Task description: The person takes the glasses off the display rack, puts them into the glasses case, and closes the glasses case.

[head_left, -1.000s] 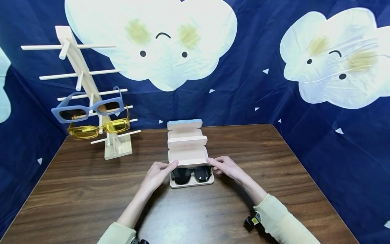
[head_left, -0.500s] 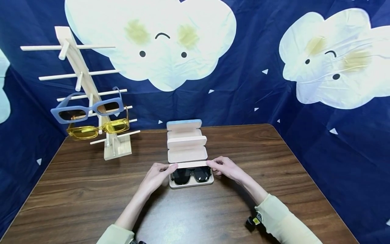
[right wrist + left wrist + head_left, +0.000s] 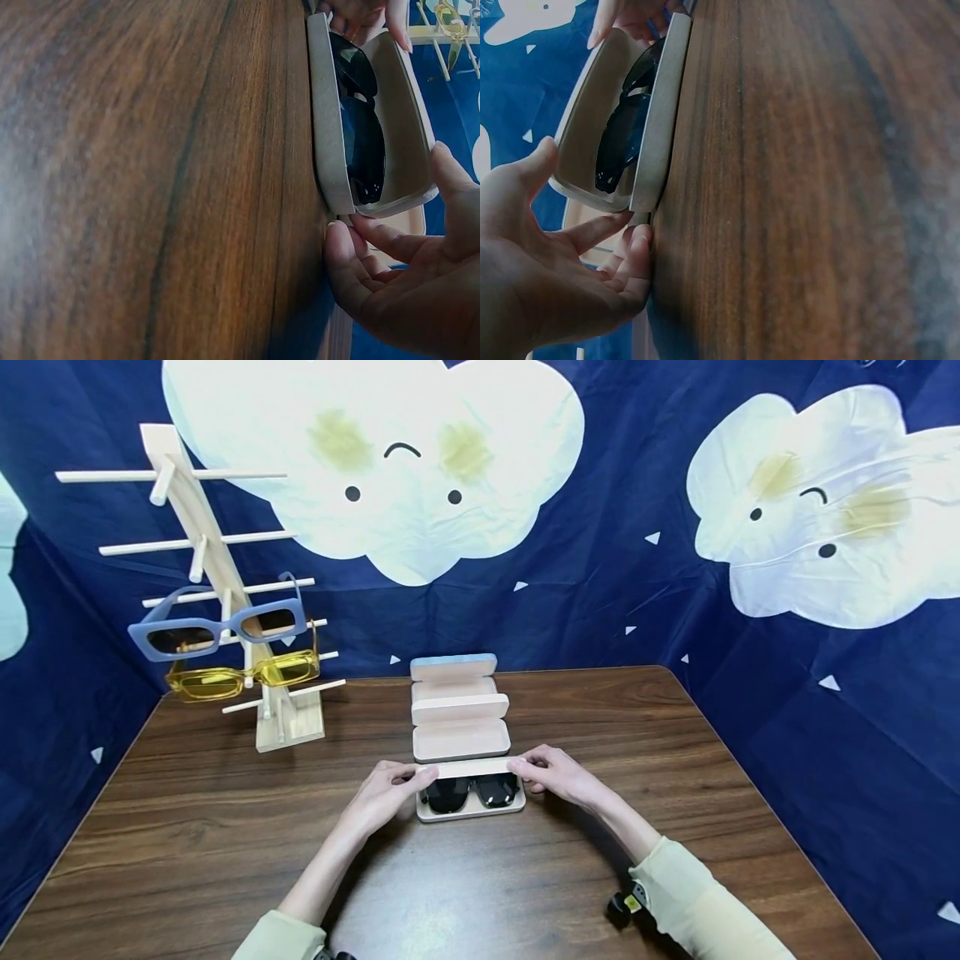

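Black sunglasses [image 3: 495, 790] lie in the nearest open eyeglass case [image 3: 472, 817], which rests on the table with its beige lid [image 3: 474, 767] tilted partway over them. At the lid's left corner my left hand [image 3: 381, 795] has its thumb on the lid edge, its other fingers bent at the case's end. My right hand [image 3: 561, 775] holds the opposite end the same way, thumb on the lid's right corner. Both wrist views show the dark lenses between the case's front wall [image 3: 662, 112] and the raised lid [image 3: 405, 112].
Behind the held case, more open beige eyeglass cases [image 3: 461, 740] stand in a row toward the back edge. On the left, a wooden display rack [image 3: 217, 564] bears blue-framed sunglasses [image 3: 180, 640] and yellow glasses [image 3: 288, 669]. Blue cloth with clouds hangs around the wooden table [image 3: 675, 760].
The lid of the nearest case has tipped forward and down over the sunglasses, both thumbs moving with it. The other cases and the rack stay put.
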{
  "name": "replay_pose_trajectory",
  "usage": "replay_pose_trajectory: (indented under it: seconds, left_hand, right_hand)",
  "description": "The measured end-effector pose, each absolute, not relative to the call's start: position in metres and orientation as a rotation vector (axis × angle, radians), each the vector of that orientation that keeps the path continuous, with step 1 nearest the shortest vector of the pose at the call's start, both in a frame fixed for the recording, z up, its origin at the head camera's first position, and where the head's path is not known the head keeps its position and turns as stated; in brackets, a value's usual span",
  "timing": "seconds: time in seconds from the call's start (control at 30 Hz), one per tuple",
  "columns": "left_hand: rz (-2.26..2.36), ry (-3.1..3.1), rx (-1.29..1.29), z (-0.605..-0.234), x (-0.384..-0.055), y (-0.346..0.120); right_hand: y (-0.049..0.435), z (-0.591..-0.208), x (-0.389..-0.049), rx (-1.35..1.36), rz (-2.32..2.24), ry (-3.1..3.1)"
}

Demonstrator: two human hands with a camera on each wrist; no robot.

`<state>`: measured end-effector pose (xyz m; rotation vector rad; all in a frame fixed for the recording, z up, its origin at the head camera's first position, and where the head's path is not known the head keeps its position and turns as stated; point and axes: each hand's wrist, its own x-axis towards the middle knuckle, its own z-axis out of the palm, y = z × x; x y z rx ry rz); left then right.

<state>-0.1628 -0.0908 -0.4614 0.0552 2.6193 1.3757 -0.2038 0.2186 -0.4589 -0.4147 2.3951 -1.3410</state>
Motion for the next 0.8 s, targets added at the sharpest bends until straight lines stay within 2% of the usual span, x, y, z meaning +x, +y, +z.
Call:
replay_pose_trajectory:
  seconds: [0.33,0.8]
  left_hand:
    - [1.343,2.613,-0.006,-0.4616,-0.1593,-0.0923]
    - [1.327,2.612,0.041,-0.4627,-0.1569,-0.095]
  right_hand:
    - [0.2218,-0.4606,-0.2034,-0.481,-1.285,2.434]
    - [0.2227,-0.4629,-0.1985,-0.472,-1.24,2.513]
